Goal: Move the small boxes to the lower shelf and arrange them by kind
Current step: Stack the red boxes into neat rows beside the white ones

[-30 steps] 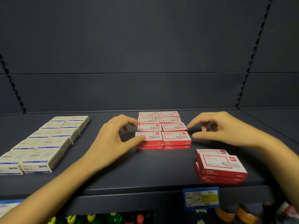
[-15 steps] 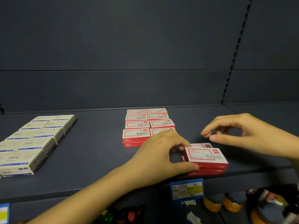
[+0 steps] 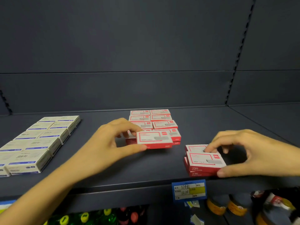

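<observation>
Carry red box point(image 3: 154, 138) level in pinching left hand point(image 3: 112, 143), lower square onto red rows point(image 3: 164, 124); hold side pile point(image 3: 203, 163) firm in right hand point(image 3: 253, 151), fingers curled round it

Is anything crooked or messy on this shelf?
Yes. The small pile of red-and-white cardboard boxes under the right hand near the front edge of the dark shelf is uneven: its boxes sit skewed, apart from the neat red block behind.

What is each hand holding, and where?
Left hand: a flat red cardboard box, by its left end. Right hand: the red box stack, right end.
</observation>
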### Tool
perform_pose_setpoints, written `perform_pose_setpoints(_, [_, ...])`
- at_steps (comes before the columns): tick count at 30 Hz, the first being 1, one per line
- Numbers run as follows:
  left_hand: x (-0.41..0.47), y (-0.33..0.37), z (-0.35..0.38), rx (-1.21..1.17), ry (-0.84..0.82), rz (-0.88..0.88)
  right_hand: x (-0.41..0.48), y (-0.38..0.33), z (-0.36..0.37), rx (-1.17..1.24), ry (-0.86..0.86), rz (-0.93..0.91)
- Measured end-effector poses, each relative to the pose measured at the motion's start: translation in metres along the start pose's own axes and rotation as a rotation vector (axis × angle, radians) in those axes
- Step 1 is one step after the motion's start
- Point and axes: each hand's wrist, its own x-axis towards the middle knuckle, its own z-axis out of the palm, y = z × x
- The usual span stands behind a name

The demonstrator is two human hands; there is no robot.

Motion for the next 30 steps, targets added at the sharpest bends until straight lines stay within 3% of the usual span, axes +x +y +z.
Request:
perform_pose_setpoints(15, [-0.022,-0.035,0.003,0.042,-0.108,-0.096,0.038,-0.033,-0.004,-0.119,-0.017,-0.019])
perform_pose_setpoints(22, [-0.024,-0.043,0.006,0.045,-0.022,-0.169,0.06,-0.04,0.011,-0.258,-0.016,-0.018])
perform_pose_setpoints(30, [-0.023,-0.042,0.005,0.074,-0.009,-0.181,0.071,-0.042,0.026,-0.243,0.045,-0.018])
